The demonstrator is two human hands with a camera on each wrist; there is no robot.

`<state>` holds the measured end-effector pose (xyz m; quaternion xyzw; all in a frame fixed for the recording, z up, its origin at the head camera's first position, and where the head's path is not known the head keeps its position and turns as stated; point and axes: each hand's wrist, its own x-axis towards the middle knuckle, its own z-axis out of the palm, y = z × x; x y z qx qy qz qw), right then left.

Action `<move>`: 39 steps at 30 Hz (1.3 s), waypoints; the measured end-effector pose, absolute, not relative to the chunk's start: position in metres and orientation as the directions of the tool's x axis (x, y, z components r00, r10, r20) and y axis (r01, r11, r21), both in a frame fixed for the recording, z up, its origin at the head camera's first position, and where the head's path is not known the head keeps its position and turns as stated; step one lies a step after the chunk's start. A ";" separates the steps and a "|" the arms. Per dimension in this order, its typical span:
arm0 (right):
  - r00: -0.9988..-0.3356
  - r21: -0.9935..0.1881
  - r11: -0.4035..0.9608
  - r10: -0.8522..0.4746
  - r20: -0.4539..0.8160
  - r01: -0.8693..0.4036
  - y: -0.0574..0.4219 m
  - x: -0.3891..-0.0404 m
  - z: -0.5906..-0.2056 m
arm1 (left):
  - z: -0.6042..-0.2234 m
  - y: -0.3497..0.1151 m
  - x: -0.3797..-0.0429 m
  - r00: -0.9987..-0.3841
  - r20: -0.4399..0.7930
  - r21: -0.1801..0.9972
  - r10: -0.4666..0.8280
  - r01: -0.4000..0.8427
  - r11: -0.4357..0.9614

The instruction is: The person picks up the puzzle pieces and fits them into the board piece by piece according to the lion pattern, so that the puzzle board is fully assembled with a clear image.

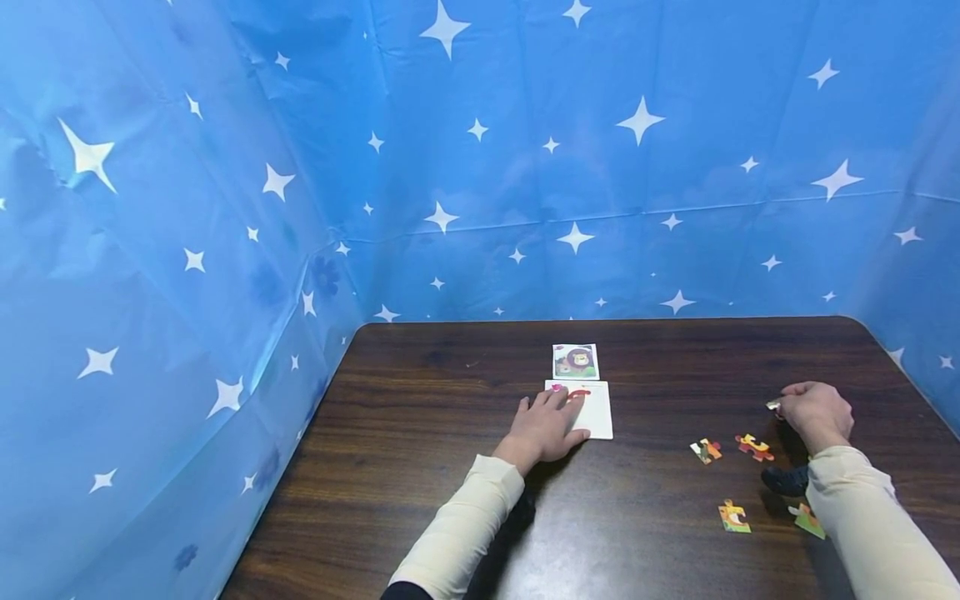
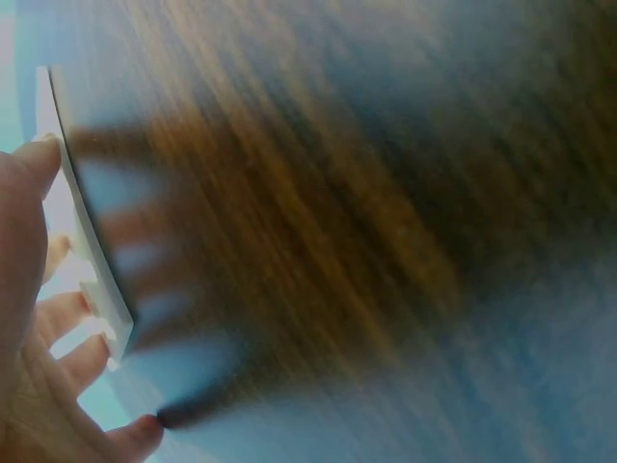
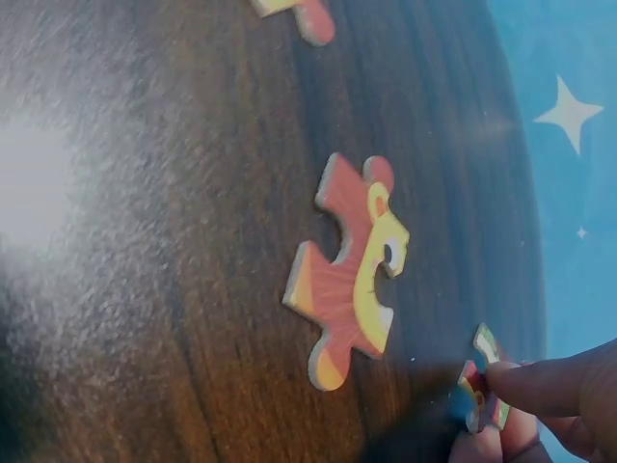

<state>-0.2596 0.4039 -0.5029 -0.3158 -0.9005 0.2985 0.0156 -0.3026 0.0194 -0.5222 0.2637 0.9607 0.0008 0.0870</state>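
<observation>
My left hand rests with spread, fairly straight fingers on the left part of a square white puzzle board, which shows a little red print. Seen by the left wrist, the fingertips and thumb lie over the edge of the board. At the right side of the table, my right hand pinches a small jigsaw piece between thumb and fingers, just above the tabletop. Beside that hand lies a red and yellow jigsaw piece with part of a face on it.
A lion picture card lies right behind the board. Other loose pieces lie near the right arm: a multicoloured one, an orange one and a green one partly behind the sleeve. A blue star-patterned curtain surrounds the dark wooden table.
</observation>
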 end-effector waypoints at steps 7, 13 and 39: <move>-0.797 -0.590 0.593 0.584 -0.153 0.548 0.402 -0.263 -0.503 | -0.520 0.019 -0.303 -0.842 -0.175 0.047 0.510 0.511 0.859; -0.796 -0.628 0.561 0.583 -0.163 0.540 0.398 -0.267 -0.502 | -0.521 0.019 -0.304 -0.845 -0.175 0.032 0.506 0.509 0.860; -0.825 -0.836 0.289 0.482 -0.294 0.467 0.371 -0.287 -0.498 | -0.524 0.019 -0.305 -0.851 -0.194 0.018 0.488 0.494 0.869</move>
